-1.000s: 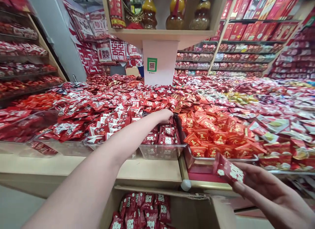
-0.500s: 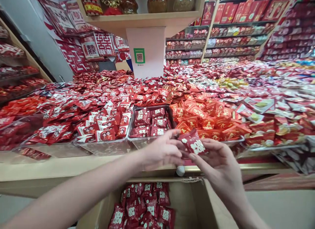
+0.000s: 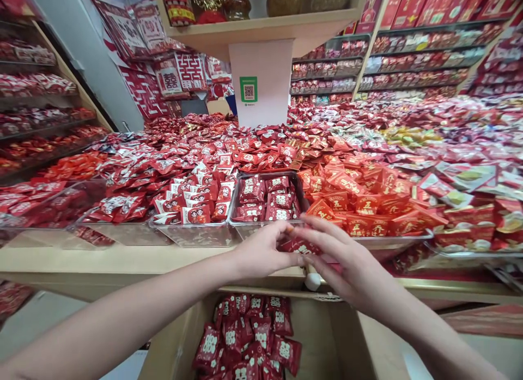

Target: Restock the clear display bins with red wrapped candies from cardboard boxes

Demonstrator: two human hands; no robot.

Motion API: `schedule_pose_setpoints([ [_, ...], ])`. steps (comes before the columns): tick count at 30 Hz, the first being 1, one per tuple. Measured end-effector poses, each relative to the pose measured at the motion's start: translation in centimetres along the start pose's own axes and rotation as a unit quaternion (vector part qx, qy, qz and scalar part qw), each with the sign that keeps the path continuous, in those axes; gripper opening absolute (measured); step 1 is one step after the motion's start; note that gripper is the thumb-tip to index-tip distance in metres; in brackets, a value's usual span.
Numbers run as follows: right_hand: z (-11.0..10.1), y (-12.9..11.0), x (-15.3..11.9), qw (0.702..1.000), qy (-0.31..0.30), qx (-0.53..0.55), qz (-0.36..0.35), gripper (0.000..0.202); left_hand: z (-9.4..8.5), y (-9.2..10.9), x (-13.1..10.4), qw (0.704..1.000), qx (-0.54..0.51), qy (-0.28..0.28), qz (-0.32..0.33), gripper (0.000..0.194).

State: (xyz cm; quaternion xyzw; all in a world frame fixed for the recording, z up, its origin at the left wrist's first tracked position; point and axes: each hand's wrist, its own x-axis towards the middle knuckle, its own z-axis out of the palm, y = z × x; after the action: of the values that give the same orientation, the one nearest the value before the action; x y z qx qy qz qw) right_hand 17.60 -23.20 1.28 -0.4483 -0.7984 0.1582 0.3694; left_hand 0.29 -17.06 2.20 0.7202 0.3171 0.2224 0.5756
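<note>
Head view: one dark red packet (image 3: 304, 248), held between two hands just in front of the counter (image 3: 122, 258). Left hand (image 3: 261, 253): withdrawn from the clear tray (image 3: 245, 230), into which it was dipped a second ago; thumb and fingers now curled about the packet. Right hand (image 3: 345, 254): brought inward from the right, fingers and thumb set at the packet's other side; whether a firm grip is kept cannot be told. A pass from right to left is suggested.

Clear tray: stocked with similar packets (image 3: 281, 199), laid in rows. Tray to its left (image 3: 192, 235): red-and-white packets (image 3: 196, 213), ranked upright. Tray to its right (image 3: 392, 239): orange-red packets (image 3: 363, 208), heaped. Cardboard box (image 3: 343, 336), below the counter's edge: matching dark red packets (image 3: 261, 336), gathered leftward; bare floor shown at right.
</note>
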Motion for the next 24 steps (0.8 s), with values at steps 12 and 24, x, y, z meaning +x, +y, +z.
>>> schedule_pose_setpoints([
  [12, 2.1, 4.3, 16.0, 0.954, -0.082, -0.215, 0.193, 0.040, -11.2, 1.1, 10.4, 0.822, 0.563, 0.086, 0.009, 0.033],
  [24, 4.6, 7.5, 16.3, 0.953, -0.124, -0.245, 0.124, 0.037, -9.7, -2.2, 12.1, 0.794, 0.606, -0.040, -0.028, 0.049],
])
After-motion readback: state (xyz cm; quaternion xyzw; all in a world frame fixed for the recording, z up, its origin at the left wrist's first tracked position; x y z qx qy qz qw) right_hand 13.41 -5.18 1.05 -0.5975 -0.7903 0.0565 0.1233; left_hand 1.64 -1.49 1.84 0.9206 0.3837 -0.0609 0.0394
